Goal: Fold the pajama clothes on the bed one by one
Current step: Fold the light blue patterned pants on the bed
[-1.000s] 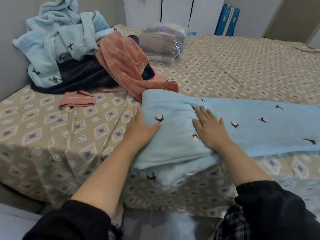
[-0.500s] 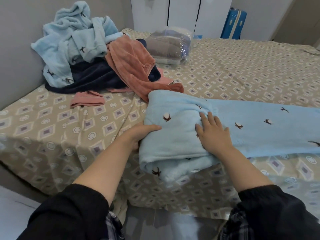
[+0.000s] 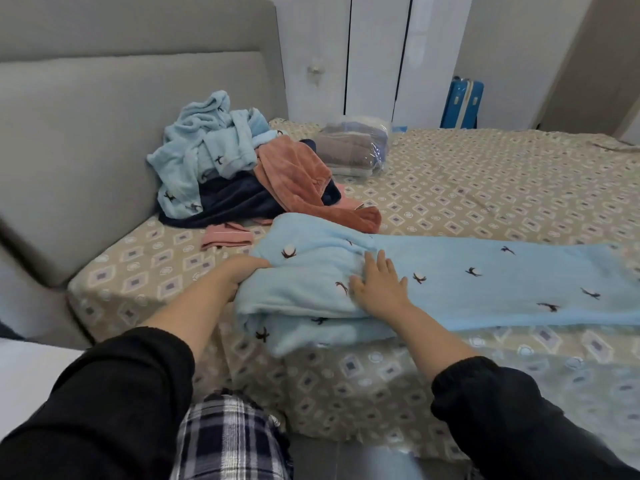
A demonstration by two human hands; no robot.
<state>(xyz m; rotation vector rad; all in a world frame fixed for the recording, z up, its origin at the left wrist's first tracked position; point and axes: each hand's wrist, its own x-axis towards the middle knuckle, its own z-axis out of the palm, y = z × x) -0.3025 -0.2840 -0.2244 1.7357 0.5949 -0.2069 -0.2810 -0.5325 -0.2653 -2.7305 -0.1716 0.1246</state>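
Observation:
Light blue pajama pants point(image 3: 485, 285) with small dark motifs lie across the near edge of the bed point(image 3: 485, 181), legs stretched to the right, the waist end doubled over at the left. My left hand point(image 3: 242, 270) grips the left edge of that folded end, fingers tucked under the cloth. My right hand point(image 3: 379, 280) lies flat on top of the pants, fingers spread. Behind them sits a pile of unfolded pajamas: a light blue piece point(image 3: 204, 150), a dark navy piece point(image 3: 228, 202) and a rust-pink piece point(image 3: 301, 178).
A small pink piece point(image 3: 227, 233) lies beside the pile. A plastic-wrapped bundle of folded cloth point(image 3: 353, 148) rests further back. A grey padded headboard point(image 3: 104, 140) stands at the left, white wardrobe doors point(image 3: 374, 57) and a blue suitcase point(image 3: 462, 103) behind the bed.
My left hand has moved from lying on the cloth to gripping its left edge with fingers underneath. The right hand stays pressed on top. The camera has lifted, showing more of the room.

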